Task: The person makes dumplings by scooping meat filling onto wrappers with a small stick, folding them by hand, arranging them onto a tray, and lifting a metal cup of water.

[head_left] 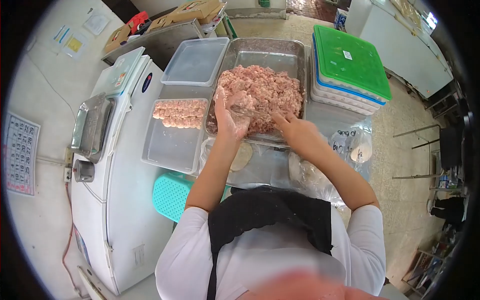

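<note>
My left hand (231, 119), dusted white, is cupped palm-up at the near left of a metal tray (265, 46), around a lump of ground meat (238, 100). Whether a wrapper lies under the lump, I cannot tell. My right hand (302, 136) grips a narrow metal utensil (243, 111), its flat end over my left palm; its exact kind is unclear. Behind both hands, a mound of ground meat (270, 82) fills much of the metal tray. Shaped meat dumplings (180, 113) sit in rows in a clear plastic tray (167, 150) on the left.
Another plastic container (195, 61) stands behind the dumplings. Stacked boxes with a green lid (352, 60) rise at the right. Near me lie pale round wrappers (242, 156) and a plastic bag (307, 172). A turquoise stool (171, 196) and a white freezer (132, 200) are to the left.
</note>
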{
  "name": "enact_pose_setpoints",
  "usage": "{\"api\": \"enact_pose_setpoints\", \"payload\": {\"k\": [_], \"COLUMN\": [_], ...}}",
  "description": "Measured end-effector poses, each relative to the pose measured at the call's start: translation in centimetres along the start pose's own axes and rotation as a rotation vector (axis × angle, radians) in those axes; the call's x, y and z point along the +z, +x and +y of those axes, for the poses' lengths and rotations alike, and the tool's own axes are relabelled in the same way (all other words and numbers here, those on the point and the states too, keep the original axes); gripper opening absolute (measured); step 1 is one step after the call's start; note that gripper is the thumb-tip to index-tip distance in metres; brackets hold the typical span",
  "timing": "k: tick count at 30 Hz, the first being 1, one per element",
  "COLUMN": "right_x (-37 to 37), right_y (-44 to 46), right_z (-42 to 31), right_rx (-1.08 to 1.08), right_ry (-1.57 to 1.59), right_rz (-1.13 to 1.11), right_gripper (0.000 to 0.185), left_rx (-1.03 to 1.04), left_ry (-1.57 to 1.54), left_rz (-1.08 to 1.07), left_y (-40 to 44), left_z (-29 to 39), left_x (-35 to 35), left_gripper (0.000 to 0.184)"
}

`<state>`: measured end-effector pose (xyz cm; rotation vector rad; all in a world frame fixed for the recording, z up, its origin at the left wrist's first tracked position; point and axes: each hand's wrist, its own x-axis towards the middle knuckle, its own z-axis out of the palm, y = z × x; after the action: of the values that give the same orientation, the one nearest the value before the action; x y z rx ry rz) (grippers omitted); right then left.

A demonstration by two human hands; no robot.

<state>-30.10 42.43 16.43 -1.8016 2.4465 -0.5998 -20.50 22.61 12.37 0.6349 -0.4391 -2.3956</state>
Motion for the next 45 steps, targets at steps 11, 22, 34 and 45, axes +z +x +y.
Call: {"api": "enact_pose_setpoints", "payload": {"k": [11, 22, 34, 45], "right_x": [-3.4, 0.0, 0.7, -2.9], "right_y": [0.3, 1.6, -0.3, -0.7], "right_z": [4.7, 6.5, 7.3, -1.5], "right_rx": [0.105, -0.073, 0.149, -0.058], "right_ry": [0.642, 0.347, 0.145, 0.268], "right_rz": [-0.152, -0.089, -0.103, -0.057], "right_gripper": [0.029, 0.026, 0.031, 0.03], "left_rx": [0.676, 0.635, 0.132, 0.34], "left_ry": [1.318, 1.797, 1.519, 1.747], "left_rz": [-0.493, -0.606, -0.377, -0.781], "left_y": [-3.1, -1.2, -3.2, -5.5], "left_z": [2.2, 2.9, 4.8, 8.2], "left_x": [3.1, 0.4, 0.5, 0.7], "left_gripper": [0.063, 0.039, 0.052, 0.062]}}
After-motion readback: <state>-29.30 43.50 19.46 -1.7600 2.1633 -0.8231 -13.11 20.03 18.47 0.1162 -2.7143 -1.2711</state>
